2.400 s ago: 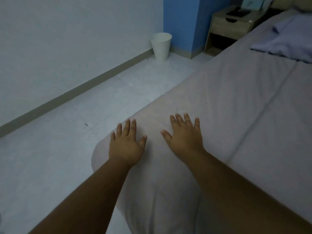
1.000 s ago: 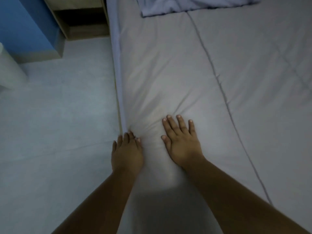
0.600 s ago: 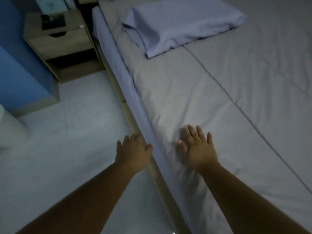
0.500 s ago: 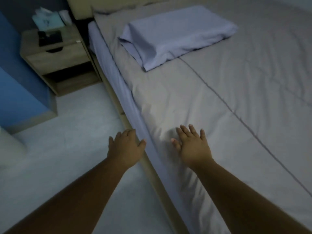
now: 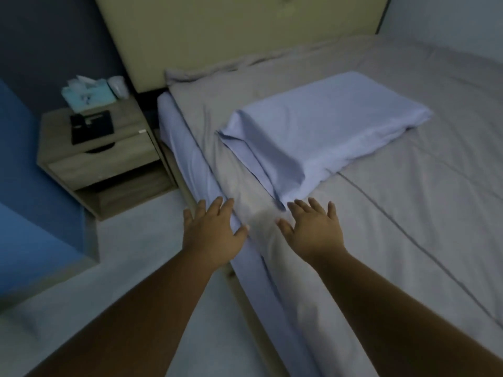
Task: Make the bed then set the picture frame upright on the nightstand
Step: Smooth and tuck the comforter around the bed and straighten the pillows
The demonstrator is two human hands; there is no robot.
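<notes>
Our fingers (image 5: pixel 313 206) are spread wide on both hands, holding nothing. Our right hand (image 5: pixel 315 232) is palm down over the grey cover (image 5: pixel 394 208), its fingertips just beside the near corner of the pale blue pillow (image 5: pixel 321 137). Our left hand (image 5: pixel 215 235) reaches over the bed's (image 5: pixel 190 148) left edge, above the blue sheet on the mattress side; we cannot tell whether it touches. The pillow lies flat with its long axis running from near left to far right, across the bed. Past our left hand stands the wooden nightstand (image 5: pixel 100 159) beside the headboard (image 5: pixel 231 36). On top lies a dark flat rectangle that may be the picture frame (image 5: pixel 91 127), face down, its long axis running left to right. Behind it sits a tissue box (image 5: pixel 88 97).
</notes>
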